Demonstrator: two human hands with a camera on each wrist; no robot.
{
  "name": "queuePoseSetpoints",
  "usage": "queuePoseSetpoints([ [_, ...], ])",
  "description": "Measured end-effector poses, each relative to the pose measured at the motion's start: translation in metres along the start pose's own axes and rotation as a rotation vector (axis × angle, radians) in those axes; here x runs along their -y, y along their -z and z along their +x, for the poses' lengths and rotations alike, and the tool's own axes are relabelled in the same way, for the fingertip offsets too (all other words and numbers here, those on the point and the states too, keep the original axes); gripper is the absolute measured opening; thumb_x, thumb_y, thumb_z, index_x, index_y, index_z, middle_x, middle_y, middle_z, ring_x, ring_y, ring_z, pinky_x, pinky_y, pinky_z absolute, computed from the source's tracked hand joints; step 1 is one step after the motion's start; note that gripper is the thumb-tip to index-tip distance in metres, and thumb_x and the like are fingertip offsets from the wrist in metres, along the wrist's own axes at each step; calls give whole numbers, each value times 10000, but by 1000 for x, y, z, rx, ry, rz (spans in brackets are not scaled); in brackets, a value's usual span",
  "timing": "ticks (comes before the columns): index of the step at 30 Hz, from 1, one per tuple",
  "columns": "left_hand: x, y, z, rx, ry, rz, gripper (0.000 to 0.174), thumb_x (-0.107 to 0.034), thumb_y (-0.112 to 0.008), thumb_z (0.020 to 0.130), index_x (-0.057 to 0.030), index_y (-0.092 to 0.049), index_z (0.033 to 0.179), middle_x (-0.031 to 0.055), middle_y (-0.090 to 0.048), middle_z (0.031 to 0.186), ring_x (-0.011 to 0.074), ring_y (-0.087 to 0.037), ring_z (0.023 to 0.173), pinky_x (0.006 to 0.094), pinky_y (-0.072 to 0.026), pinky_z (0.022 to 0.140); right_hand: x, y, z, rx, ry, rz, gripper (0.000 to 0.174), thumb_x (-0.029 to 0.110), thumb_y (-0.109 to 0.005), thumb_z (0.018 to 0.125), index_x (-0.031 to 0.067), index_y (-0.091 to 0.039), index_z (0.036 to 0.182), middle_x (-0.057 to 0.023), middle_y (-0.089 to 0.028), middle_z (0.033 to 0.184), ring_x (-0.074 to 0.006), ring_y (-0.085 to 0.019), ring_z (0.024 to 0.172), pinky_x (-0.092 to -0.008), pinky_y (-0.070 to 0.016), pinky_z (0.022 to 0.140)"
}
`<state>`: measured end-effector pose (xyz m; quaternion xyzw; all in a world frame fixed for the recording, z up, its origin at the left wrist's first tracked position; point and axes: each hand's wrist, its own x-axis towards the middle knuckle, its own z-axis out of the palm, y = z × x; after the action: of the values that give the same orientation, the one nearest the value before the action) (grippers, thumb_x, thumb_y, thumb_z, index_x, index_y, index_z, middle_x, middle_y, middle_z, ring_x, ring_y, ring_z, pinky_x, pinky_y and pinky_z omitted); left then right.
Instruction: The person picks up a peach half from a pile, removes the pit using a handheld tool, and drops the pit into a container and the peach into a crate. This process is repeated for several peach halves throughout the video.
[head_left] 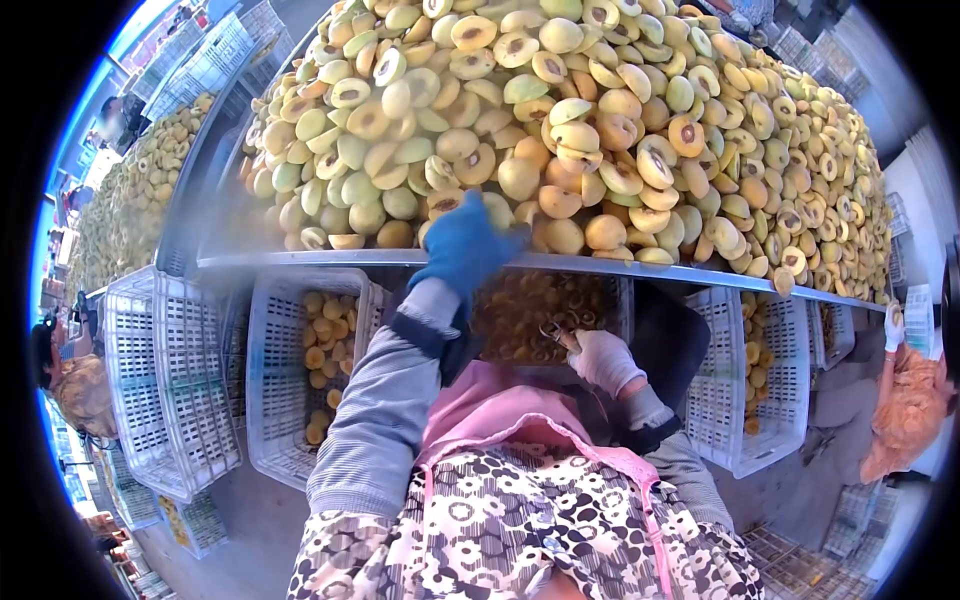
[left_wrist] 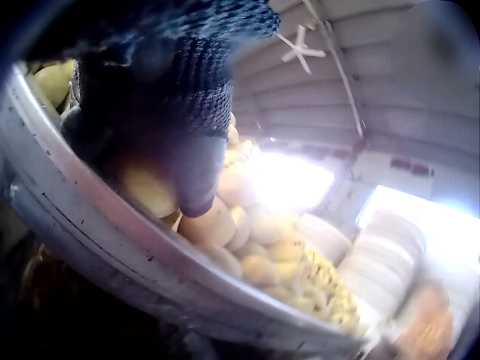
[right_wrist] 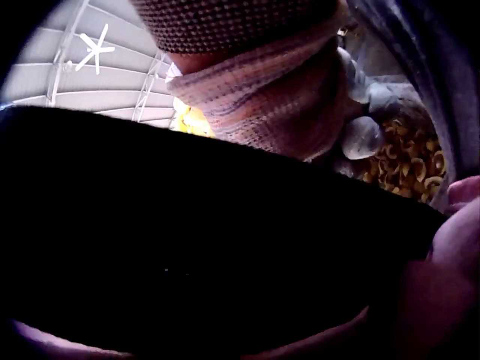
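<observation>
My left hand, in a blue knit glove, reaches over the metal rim to the near edge of a heap of halved apricots. In the left wrist view its gloved fingers come down among the fruit, right at an apricot half. Lower and to the right, my right hand wears a pale glove and grips a small metal tool with a curved, loop-like end. The tool is over a crate of brownish pieces below the rim. A dark sleeve band hides much of the right wrist view.
The metal table rim runs across in front of me. White plastic crates stand on the left and right, and another crate holds apricots. A person in orange is at the far right.
</observation>
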<state>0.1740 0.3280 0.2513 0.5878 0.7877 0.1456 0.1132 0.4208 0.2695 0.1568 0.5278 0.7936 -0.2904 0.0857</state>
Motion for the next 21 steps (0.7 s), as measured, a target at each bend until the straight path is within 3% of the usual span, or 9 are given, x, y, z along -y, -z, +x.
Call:
queuePoseSetpoints([
  [2,32,-4,3,-30,-80,-454,627,-430,-706,739,-3,-491,1145,184,-655,963,324,-665,809,445,-506,723,6,11,-3,-6,32,5,304,301,-521,860,27,-644,908,-241,-647,840,-392,-633,846,-463,-495,748],
  [3,33,-10,0,44,-21,-1117,582,-353,-669,793,8,-471,1204,157,-634,1038,304,-658,874,384,-529,779,11,18,-6,-88,29,125,298,298,-533,860,37,-643,952,-240,-647,847,-392,-633,843,-456,-497,745],
  [7,14,28,-40,278,-158,-2001,584,-376,-578,887,-9,-412,1310,219,-543,1214,262,-633,837,328,-543,700,57,66,-31,-336,130,562,400,251,-643,807,69,-598,1160,-228,-650,854,-386,-636,801,-417,-509,711],
  [10,6,2,-47,46,-123,-1620,559,-232,-636,874,-25,-396,1335,213,-522,1251,289,-622,975,368,-550,811,68,71,-29,-515,235,526,455,194,-684,781,44,-576,1197,-210,-660,871,-360,-648,798,-372,-515,702],
  [11,3,-3,-51,-251,-609,-1248,611,-9,-681,807,-29,-391,1345,202,-495,1293,310,-567,1118,398,-520,916,69,72,-28,-600,276,387,449,147,-690,777,19,-572,1191,-198,-669,892,-340,-657,806,-338,-518,706],
  [14,-5,3,-64,-230,-617,-1046,676,152,-672,734,-16,-403,1331,180,-498,1297,294,-519,1191,398,-494,958,78,84,-36,-590,203,237,528,122,-702,752,35,-538,1246,-218,-660,927,-357,-649,824,-354,-522,720],
  [16,-18,8,-69,-91,-628,-1327,617,144,-636,767,7,-410,1325,166,-490,1315,275,-525,1185,386,-485,964,76,87,-37,-666,295,246,595,191,-678,750,73,-497,1304,-221,-645,798,-374,-643,760,-419,-513,692],
  [18,-23,13,-68,437,-91,-2040,561,166,-583,791,30,-423,1311,171,-500,1307,261,-518,1192,365,-472,973,81,93,-43,-605,174,146,614,186,-669,752,79,-471,1323,-220,-644,791,-377,-640,759,-427,-510,694],
  [21,-41,24,-87,157,-355,-1756,340,-122,-458,964,51,-480,1256,141,-576,1145,184,-583,1016,297,-491,894,81,95,-45,-538,110,122,605,175,-657,755,90,-465,1322,-216,-643,790,-380,-638,756,-442,-505,699],
])
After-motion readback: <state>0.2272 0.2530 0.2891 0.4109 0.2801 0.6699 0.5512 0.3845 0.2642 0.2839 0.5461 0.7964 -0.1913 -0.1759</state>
